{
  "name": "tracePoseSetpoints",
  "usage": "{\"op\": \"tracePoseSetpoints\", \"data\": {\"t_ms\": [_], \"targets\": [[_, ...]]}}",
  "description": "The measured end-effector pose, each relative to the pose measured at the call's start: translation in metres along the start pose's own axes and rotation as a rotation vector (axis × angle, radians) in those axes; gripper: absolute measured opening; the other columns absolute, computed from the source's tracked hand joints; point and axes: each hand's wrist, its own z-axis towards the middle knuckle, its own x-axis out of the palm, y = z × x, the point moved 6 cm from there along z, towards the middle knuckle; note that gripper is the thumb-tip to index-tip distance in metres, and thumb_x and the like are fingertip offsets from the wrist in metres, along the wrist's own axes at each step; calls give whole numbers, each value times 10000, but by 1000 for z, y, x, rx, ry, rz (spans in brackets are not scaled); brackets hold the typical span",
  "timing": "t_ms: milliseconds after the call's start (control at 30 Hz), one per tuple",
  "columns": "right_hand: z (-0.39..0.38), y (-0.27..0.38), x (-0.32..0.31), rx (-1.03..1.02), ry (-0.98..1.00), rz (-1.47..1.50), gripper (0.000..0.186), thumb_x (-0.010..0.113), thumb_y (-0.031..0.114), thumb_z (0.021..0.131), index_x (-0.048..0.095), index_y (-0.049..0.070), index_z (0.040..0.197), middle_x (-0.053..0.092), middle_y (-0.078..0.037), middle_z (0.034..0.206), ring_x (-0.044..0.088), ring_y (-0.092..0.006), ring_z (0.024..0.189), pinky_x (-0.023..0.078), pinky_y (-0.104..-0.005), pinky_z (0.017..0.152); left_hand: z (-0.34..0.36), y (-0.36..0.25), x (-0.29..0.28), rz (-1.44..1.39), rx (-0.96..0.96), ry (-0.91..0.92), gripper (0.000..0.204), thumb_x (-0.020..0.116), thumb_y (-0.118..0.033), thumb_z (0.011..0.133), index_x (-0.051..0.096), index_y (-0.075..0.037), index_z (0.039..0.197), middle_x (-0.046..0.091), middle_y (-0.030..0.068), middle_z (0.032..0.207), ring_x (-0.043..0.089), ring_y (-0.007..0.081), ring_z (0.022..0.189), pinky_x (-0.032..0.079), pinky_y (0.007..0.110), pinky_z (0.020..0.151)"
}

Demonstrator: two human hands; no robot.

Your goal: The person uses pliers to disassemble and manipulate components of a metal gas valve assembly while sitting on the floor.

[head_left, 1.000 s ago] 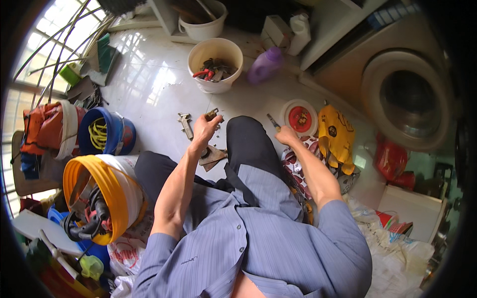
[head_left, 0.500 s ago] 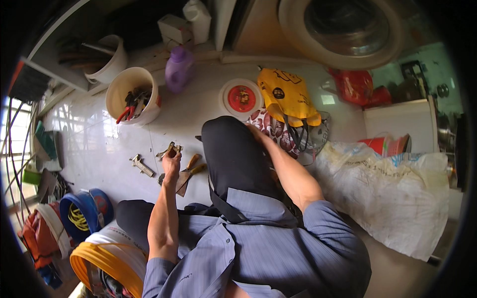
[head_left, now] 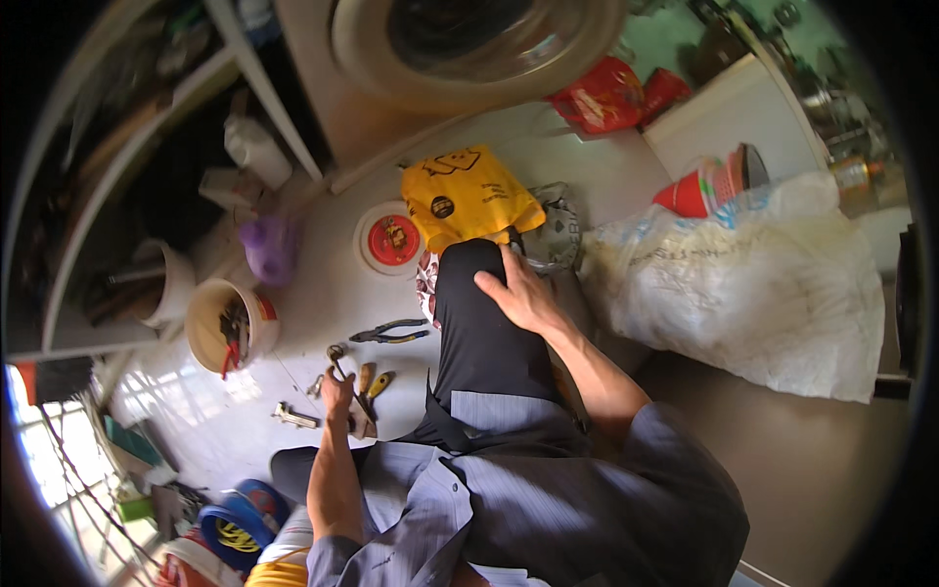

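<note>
My left hand (head_left: 337, 393) is closed round a small brass-coloured metal tool (head_left: 336, 353) with a rounded end, its kind unclear. Beside that hand on the floor lie a T-shaped metal tool (head_left: 296, 416), two scrapers with wooden (head_left: 367, 376) and yellow (head_left: 380, 384) handles, and a small metal piece (head_left: 316, 385). Dark-handled pliers (head_left: 389, 332) lie farther off, left of my raised knee (head_left: 471, 262). My right hand (head_left: 528, 296) rests on that knee, thumb spread away from the fingers, holding nothing I can see.
A white bucket of tools (head_left: 233, 325) and a purple jug (head_left: 269, 249) stand at the left. A yellow bag (head_left: 469, 196) and a round red-and-white lid (head_left: 393, 240) lie ahead, before a washing machine (head_left: 469, 59). A big white sack (head_left: 743, 284) fills the right.
The whole view has swung, shifting the scene. The pliers now show beside my knee. My right hand lies more over the knee, thumb apart; my left hand still holds the brass-coloured tool.
</note>
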Motion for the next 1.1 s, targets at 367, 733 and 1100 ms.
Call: {"op": "tracePoseSetpoints", "data": {"t_ms": [367,733,1100], "targets": [[-87,22,-90,202,153,-303,773,602,525,946,553,-197,1217,620,-380,1153,651,-476,1062,567,-493,848,-195,-106,-155,993,49,803,527,498,-492,955,709,-107,1246,691,183,1246,630,360,1207,420,558,1063],[-147,83,-193,210,346,-136,348,673,370,890,737,31,841,721,-210,812,719,-390,778,566,-519,723,-223,-298,-252,593,430,718,220,699,-308,806,786,-122,885,760,116,859,737,302,809,578,398,779],[-173,123,-384,269,52,179,255,637,286,947,654,34,988,701,-193,925,668,-396,878,510,-474,780,-188,-615,-241,217,462,239,410,616,-373,928,698,29,943,696,268,890,688,442,872,509,491,785]]}}
